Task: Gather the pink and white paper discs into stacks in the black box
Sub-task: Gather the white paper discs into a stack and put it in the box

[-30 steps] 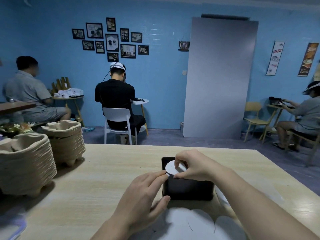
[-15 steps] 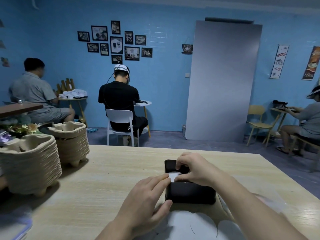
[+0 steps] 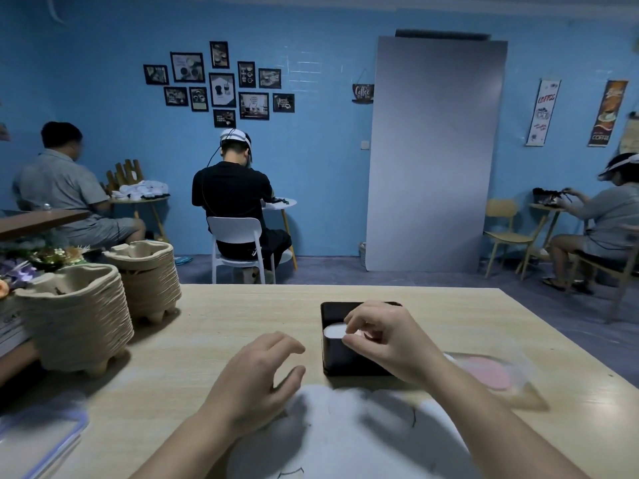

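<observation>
Pinched between thumb and forefinger, a white paper disc [image 3: 333, 330] sits at the left end of the black box [image 3: 345, 363]. The right hand [image 3: 387, 340] arches over the box's open top, its grip closed on the disc's rim. The left hand [image 3: 262, 378] hovers just left of the box, fingers loosely curled and its grip empty. Loose white discs [image 3: 363, 433] overlap along the near edge of the worktop [image 3: 224, 316]. Blurred pink discs [image 3: 484, 373] lie right of the box. Two stacks of pulp trays [image 3: 76, 319] stand at the far left edge, with open room between them and the box.
</observation>
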`<state>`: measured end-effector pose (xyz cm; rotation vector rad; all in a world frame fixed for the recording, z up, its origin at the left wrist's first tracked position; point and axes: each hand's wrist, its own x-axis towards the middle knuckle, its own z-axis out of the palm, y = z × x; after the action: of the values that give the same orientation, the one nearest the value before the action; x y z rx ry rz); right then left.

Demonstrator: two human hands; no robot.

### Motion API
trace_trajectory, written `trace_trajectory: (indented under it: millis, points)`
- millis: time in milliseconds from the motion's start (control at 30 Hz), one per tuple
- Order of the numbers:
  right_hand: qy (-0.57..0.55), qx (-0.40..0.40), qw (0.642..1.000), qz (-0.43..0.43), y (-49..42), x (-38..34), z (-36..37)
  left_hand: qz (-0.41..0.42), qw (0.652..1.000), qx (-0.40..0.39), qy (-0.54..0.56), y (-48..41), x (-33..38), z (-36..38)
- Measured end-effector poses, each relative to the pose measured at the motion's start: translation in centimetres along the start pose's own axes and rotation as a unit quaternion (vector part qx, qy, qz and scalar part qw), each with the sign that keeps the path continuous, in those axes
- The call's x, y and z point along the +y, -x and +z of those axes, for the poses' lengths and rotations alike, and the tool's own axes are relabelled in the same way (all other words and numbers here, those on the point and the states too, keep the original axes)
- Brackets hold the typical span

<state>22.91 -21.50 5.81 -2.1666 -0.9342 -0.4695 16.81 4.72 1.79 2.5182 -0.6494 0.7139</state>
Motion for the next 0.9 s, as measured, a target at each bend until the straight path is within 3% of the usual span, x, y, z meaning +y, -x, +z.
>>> trace_trajectory:
  millis: [400,600,900]
  points:
    - [-0.040,-0.099,0.994,-0.020,5.5,-5.1,7.0,-0.056,0.995,-0.074,0.022,7.5,-2.4,-1.8]
    - [-0.014,-0.181,0.980,-0.075,4.5,-5.9,9.3,-0.090,0.994,-0.056,0.016,7.3,-2.7,-1.3]
    - [-0.070,-0.284,0.955,-0.043,4.1,-6.5,9.7,-0.109,0.993,-0.037,0.033,7.2,-2.8,-1.2]
